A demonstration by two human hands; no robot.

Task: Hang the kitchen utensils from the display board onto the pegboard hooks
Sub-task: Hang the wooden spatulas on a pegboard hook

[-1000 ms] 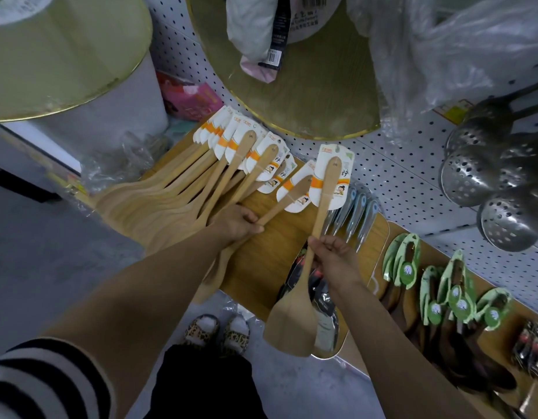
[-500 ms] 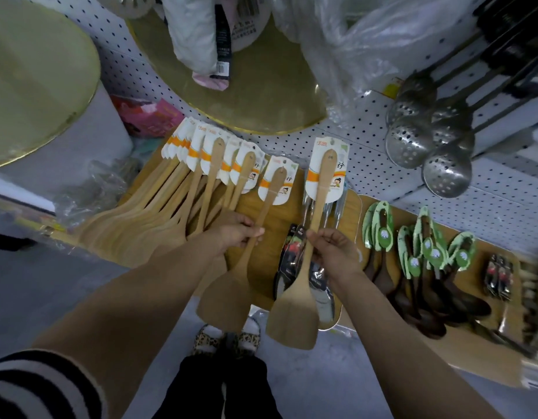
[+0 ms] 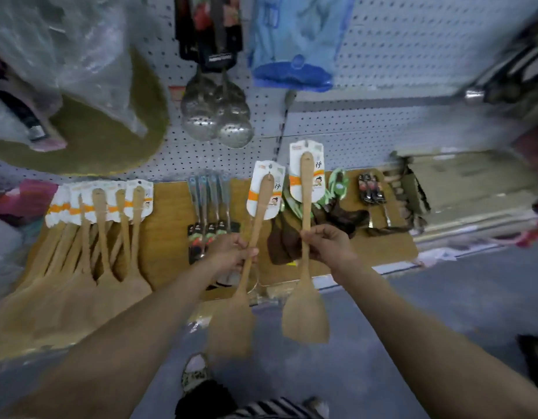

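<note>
here each grip clamps one: left hand (image 3: 231, 252) a wooden spatula (image 3: 246, 261), right hand (image 3: 325, 243) another spatula (image 3: 305, 252).

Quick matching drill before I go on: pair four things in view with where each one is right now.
Things:
1. left hand's spatula
2. right hand's spatula
3. metal skimmers
4. remaining wooden spatulas

Places:
A. hanging on the pegboard
B. lying on the display board, far left
C. held up, card higher
D. held up, card lower

Pairs: 1-D, 2-C, 3-A, 4-B

Dim, flat light; motion-blurred, warped edges.
</note>
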